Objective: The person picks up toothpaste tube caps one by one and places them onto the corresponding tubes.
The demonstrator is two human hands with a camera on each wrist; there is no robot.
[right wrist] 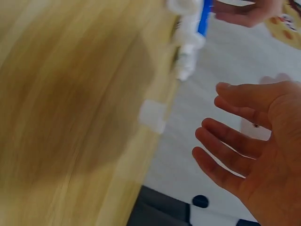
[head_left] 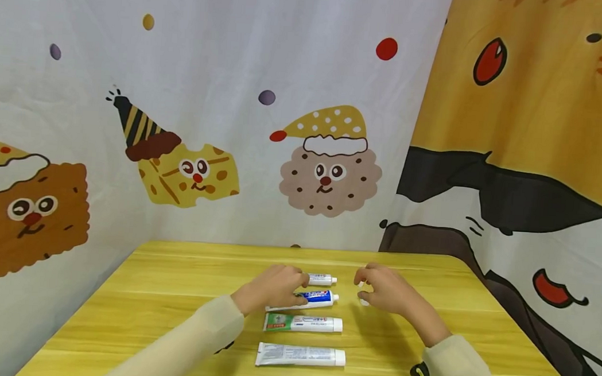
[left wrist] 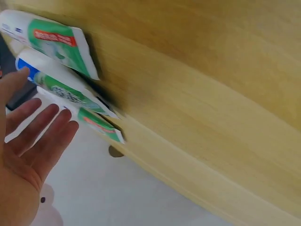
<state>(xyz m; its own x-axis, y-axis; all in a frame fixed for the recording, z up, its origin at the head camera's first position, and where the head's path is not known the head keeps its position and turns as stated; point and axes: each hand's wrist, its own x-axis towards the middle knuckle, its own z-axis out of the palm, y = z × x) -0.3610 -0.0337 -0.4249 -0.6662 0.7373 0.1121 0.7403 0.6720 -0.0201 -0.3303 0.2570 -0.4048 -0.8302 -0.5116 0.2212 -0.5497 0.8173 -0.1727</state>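
Several toothpaste tubes lie on the table in a column, caps pointing right. The blue-and-white toothpaste tube (head_left: pixel 317 297) is second from the back, and my left hand (head_left: pixel 280 286) is over its left part. In the left wrist view, that hand's fingers (left wrist: pixel 44 129) are spread and its thumb overlaps the tube; whether they touch is unclear. Behind it, the farthest toothpaste tube (head_left: pixel 321 279) is partly hidden by the hand. My right hand (head_left: pixel 390 288) hovers right of the caps, fingers loosely bent and holding nothing. A small white patch (right wrist: pixel 153 115) shows on the table near it.
Nearer me lie a green-and-white toothpaste tube (head_left: pixel 303 323) and a white-grey toothpaste tube (head_left: pixel 301 356). The wooden table (head_left: pixel 182 273) ends at a patterned curtain (head_left: pixel 257 220). A black strap piece (head_left: pixel 420 375) shows by the right sleeve.
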